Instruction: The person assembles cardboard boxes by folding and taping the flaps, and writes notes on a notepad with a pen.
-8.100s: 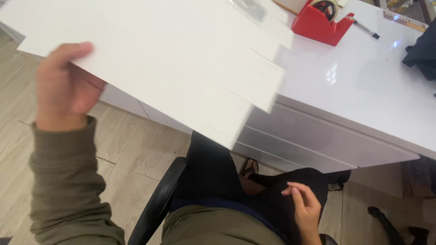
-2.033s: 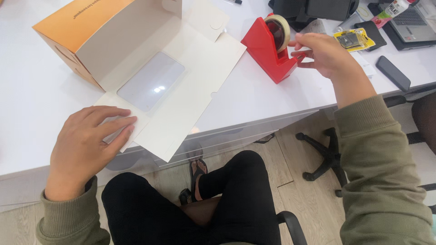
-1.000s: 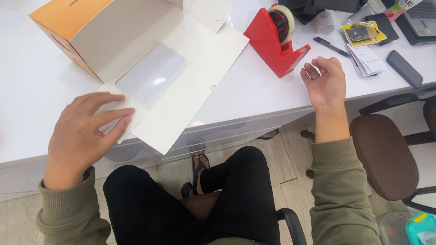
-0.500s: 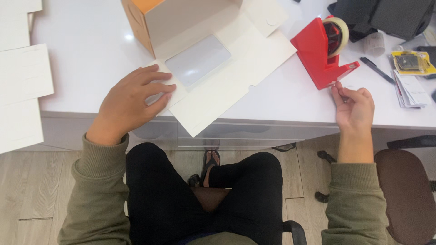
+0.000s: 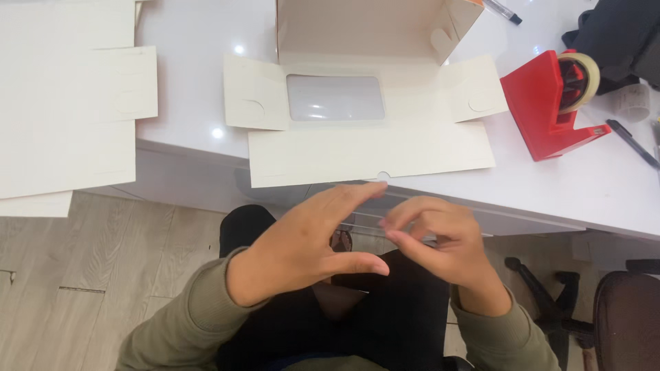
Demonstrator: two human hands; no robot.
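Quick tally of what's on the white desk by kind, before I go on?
Window box, unfolded: 1
Flat card blanks: a stack at left, number unclear, taken as 1
Red tape dispenser: 1
Pens: 2
Small tape roll: 1
Total: 6

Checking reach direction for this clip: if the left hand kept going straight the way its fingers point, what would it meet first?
Probably the front flap of the unfolded white cardboard box, past the left hand; it may pass under the white desk's edge, since height is unclear.
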